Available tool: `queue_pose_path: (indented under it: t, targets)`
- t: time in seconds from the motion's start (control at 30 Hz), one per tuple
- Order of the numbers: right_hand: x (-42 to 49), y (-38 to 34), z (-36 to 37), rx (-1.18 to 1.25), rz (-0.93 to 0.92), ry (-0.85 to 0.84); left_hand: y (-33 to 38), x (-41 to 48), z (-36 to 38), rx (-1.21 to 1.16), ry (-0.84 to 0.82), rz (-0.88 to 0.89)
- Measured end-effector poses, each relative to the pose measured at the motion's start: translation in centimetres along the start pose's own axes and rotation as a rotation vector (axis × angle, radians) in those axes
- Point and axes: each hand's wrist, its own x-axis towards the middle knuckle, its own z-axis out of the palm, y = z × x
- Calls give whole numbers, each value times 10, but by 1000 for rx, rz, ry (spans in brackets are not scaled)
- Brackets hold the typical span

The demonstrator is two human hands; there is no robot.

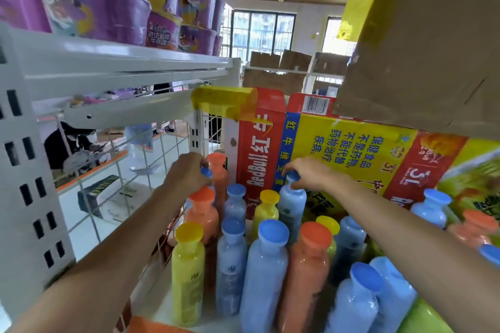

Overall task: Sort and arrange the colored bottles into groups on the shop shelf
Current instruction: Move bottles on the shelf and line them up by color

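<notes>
Several blue, orange and yellow bottles stand mixed on the white shelf (159, 303). My left hand (186, 170) grips the blue cap of a bottle (207, 172) at the back left, next to an orange bottle (217, 170). My right hand (311, 173) grips the cap of a pale blue bottle (292, 205) at the back, against the Red Bull carton. In front stand a yellow bottle (188, 273), a tall blue bottle (266, 273) and an orange bottle (308, 267). More blue and orange bottles (433, 208) stand under my right arm.
A red and yellow Red Bull carton (338, 143) forms the wall behind the bottles. Torn brown cardboard (422, 57) hangs above right. A wire grid side panel (119, 186) closes the shelf's left side. Purple noodle cups (108, 16) fill the upper shelf.
</notes>
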Motion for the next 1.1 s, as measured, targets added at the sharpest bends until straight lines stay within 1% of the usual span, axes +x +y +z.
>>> queue_pose_path:
  t: [0.1,0.3,0.57,0.7,0.83,0.93,1.1]
  targets:
    - [-2,-2,0,2,-1,13,1,-1,-1,-12,-4,9]
    - [-10,1,-6,32,8,44,8,6,-10,-109,65,46]
    - [-19,11,-34,172,77,185,35,27,-42,-168,152,96]
    - [-23,15,-47,225,86,273,55,33,-61,-160,184,174]
    - [-30,18,-63,228,84,333,80,32,-71,-161,221,249]
    - [-33,21,-72,215,66,369,96,33,-77,-179,256,265]
    - [-34,31,-90,194,34,393,121,41,-87,-215,251,280]
